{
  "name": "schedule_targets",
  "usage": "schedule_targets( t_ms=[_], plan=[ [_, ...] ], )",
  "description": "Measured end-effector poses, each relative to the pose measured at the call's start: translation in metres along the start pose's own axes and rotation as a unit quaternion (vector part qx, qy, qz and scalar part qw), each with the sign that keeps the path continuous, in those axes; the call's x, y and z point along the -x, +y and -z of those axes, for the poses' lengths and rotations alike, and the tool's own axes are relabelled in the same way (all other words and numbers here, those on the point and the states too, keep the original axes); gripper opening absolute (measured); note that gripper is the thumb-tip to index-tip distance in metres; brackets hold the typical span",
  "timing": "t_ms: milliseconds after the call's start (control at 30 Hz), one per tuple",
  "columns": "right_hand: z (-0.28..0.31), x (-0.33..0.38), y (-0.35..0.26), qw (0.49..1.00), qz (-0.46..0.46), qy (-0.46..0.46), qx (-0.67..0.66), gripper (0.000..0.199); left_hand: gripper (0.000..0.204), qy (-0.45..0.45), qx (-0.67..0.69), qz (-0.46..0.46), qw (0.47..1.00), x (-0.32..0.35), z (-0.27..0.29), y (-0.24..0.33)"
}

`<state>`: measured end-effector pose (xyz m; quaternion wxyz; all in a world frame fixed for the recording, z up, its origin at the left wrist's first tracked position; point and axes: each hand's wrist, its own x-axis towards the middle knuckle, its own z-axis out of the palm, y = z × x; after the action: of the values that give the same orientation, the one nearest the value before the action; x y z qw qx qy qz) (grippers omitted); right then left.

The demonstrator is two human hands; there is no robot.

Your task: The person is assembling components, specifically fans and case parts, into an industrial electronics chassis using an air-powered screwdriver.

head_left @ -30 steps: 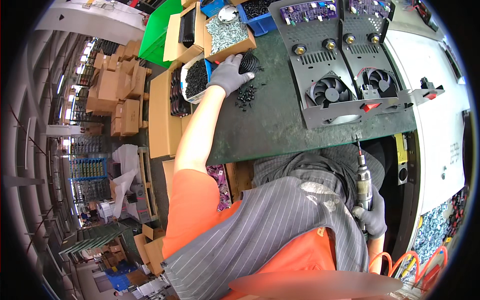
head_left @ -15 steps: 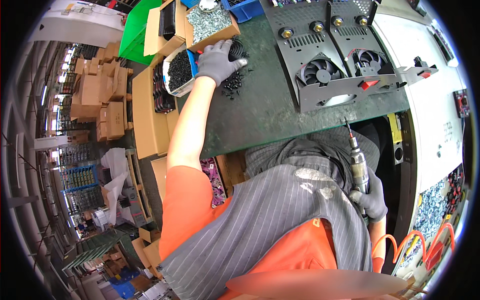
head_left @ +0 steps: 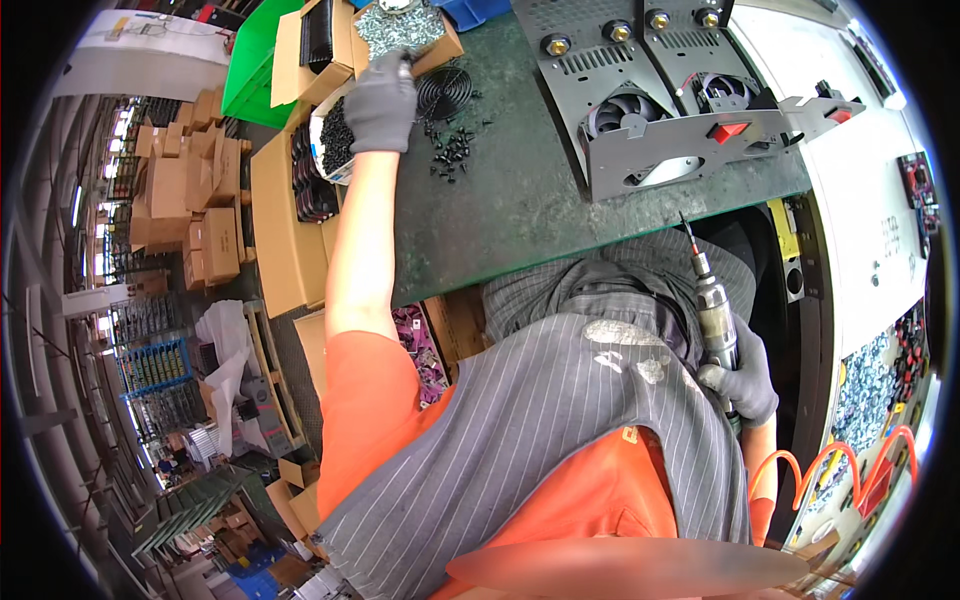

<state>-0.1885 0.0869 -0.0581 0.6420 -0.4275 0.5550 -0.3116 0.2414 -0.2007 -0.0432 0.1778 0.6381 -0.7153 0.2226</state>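
My left hand (head_left: 381,108), in a grey glove, is over the small box of black screws (head_left: 337,136), beside the edge of the carton of silver screws (head_left: 405,30). Its fingers are drawn together; whatever is between the fingertips is too small to make out. Just right of it lie a round black wire fan guard (head_left: 444,93) and a loose pile of black screws (head_left: 451,150). My right hand (head_left: 745,378), also gloved, is wrapped round a power screwdriver (head_left: 715,315), its bit pointing up beside the table's front edge.
Two dark metal panels with fans (head_left: 622,112) stand on the green-topped table (head_left: 500,225), a red switch (head_left: 728,131) on their front. An orange coiled hose (head_left: 835,462) hangs at lower right. Open cartons (head_left: 278,225) and a green bin (head_left: 262,65) flank the table's left.
My left hand has moved left, off the fan guard and the black screws, and its spread fingers have come together. My right hand still grips the screwdriver. The whole view has shifted slightly.
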Motion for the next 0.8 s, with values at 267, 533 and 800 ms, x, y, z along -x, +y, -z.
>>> schedule_targets(
  t_ms=[267, 533, 800],
  plan=[
    [0.003, 0.004, -0.001, 1.0, -0.013, 0.01, 0.001, 0.076, 0.021, -0.14, 0.521, 0.168, 0.825, 0.039, 0.127, 0.05],
    [0.011, 0.015, -0.026, 0.999, 0.033, -0.009, -0.019, 0.09, 0.017, -0.133, 0.467, -0.114, 0.867, 0.084, 0.142, 0.165],
    [0.031, 0.03, -0.022, 0.991, 0.108, 0.002, 0.085, 0.086, 0.015, -0.073, 0.331, -0.233, 0.911, 0.068, 0.122, 0.24]
  ],
)
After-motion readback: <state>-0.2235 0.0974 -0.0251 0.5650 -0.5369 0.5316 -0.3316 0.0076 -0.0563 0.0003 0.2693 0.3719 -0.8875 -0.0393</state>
